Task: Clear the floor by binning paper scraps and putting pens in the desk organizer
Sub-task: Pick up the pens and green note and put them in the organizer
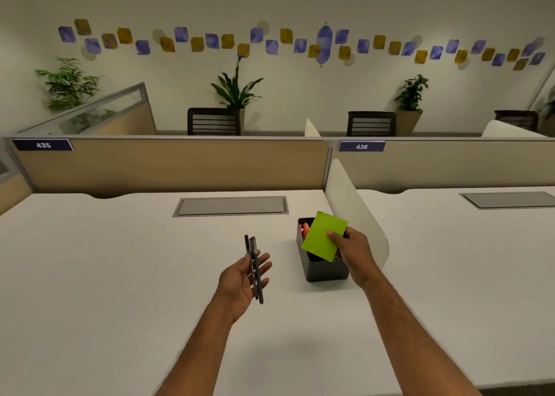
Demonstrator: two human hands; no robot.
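The two dark pens (254, 268) lie side by side across your left hand (242, 278), held above the white worktop (105, 275), well left of the black desk organizer (326, 268). That grip is loose: the palm is turned up, the fingers are spread, and the pens rest on it more than they are clasped. Your right hand (350, 250) pinches a green paper sheet (323, 236) between thumb and fingers, and the sheet hangs right over the organizer's open top, hiding most of its compartments; something red (304, 229) shows inside at the far end.

The risks, as I judge them, come from both grips. Tip the left palm toward the organizer and the pens could roll off the fingers and drop to the worktop, or back onto the floor. The green sheet blocks your way into the organizer, so a pen pushed in blind may catch its edge. And if the sheet slips from your pinch here, it lands in the organizer instead of the bin, which is not in view.
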